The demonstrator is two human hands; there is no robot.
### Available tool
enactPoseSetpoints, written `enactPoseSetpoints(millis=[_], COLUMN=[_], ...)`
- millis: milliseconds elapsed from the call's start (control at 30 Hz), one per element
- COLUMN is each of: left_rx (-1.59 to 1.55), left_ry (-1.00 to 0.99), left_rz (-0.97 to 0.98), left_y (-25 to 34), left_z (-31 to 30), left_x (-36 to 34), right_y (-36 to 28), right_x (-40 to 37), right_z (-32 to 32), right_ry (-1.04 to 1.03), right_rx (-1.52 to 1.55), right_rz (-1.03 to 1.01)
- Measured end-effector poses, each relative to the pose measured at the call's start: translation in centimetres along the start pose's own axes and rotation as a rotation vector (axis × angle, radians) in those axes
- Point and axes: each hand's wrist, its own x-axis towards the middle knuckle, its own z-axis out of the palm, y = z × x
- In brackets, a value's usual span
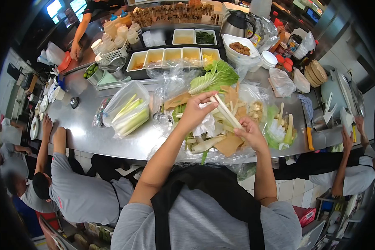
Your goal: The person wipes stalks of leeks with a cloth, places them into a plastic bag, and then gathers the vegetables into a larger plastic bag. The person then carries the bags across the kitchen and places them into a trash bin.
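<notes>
Pale white leek stalks [228,111] slant between my two hands over the heap. My left hand [198,111] pinches their upper end, while the fingers of my right hand [252,133] close round the lower end. Beneath them lies a pile of vegetable trimmings [208,143] with brown paper pieces and clear plastic. A large leafy cabbage leaf [216,78] rests just behind the pile. To the left, a clear plastic bag [127,109] contains more leeks [133,121]. Another plastic bag with stalks [282,127] sits right of my right hand.
White food containers [155,57] line the back of the steel counter [81,125]. An orange-handled knife [310,137] lies at the right, near a steel pot [321,121]. Co-workers stand on both sides, one in a grey shirt [85,189] close by on the left.
</notes>
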Motion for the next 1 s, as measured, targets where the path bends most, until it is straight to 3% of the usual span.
enactPoseSetpoints(millis=[133, 200, 233, 300, 333, 400, 533, 567, 667, 700, 767, 800, 833, 900, 967, 1000], left_rx=[-0.098, -0.153, -0.149, -0.445, -0.398, -0.361, -0.767, -0.762, -0.724, -0.728, -0.345, -0.299, -0.301, -0.6, -0.618, -0.57], left_ry=[-0.004, 0.231, 0.237, 0.311, 0.326, 0.436, 0.304, 0.314, 0.038, 0.044, 0.067, 0.123, 0.126, 0.312, 0.293, 0.291], left_rz=[-0.052, -0.14, -0.136, -0.187, -0.084, -0.063, -0.164, -0.15, -0.055, -0.054, -0.191, -0.138, -0.143, 0.089, 0.029, 0.025], left_y=[-0.4, -0.9, -1.2, -2.0, -4.4, -5.8, -2.5, -2.7, -2.7, -2.1, -1.3, -1.7, -2.2, -2.4, -1.6, -1.3], left_z=[-0.4, -0.6, -0.7, -1.6, -2.0, -1.9, -1.0, -0.7, 0.4, 0.6, 0.6, 0.6, 0.6, 0.6, 0.2, 0.2], left_x=[0.0, 0.1, 0.0, 0.1, 0.4, 0.6, -0.7, -1.1, -2.5, -3.0, -3.8, -3.8, -3.5, -2.8, -3.5, -3.7], right_y=[0.2, -0.4, -0.8, -1.3, -1.6, -2.0, -2.2, -2.1, -1.3, -0.8, -0.5, -0.7, -1.1, -2.3, -3.1, -2.5], right_x=[0.1, 0.1, 0.1, -0.1, 0.4, 0.8, 2.2, 2.4, 3.3, 3.5, 3.9, 3.8, 3.7, 3.1, 2.6, 2.9], right_z=[0.8, 1.6, 2.0, 2.7, 3.3, 4.9, 7.0, 7.3, 7.7, 7.8, 8.4, 8.8, 9.5, 10.5, 10.9, 10.6], right_ry=[-0.039, 0.017, 0.075, 0.122, 0.164, 0.224, 0.207, 0.246, 0.278, 0.273, 0.305, 0.3, 0.261, 0.232, 0.193, 0.136], right_rx=[-0.015, 0.016, 0.046, 0.082, 0.122, 0.27, 0.319, 0.326, 0.215, 0.211, 0.022, 0.02, 0.142, 0.262, 0.424, 0.399], right_rz=[0.022, 0.027, 0.028, -0.036, -0.104, -0.163, -0.174, -0.171, -0.227, -0.223, -0.328, -0.322, -0.313, -0.298, -0.099, -0.098])
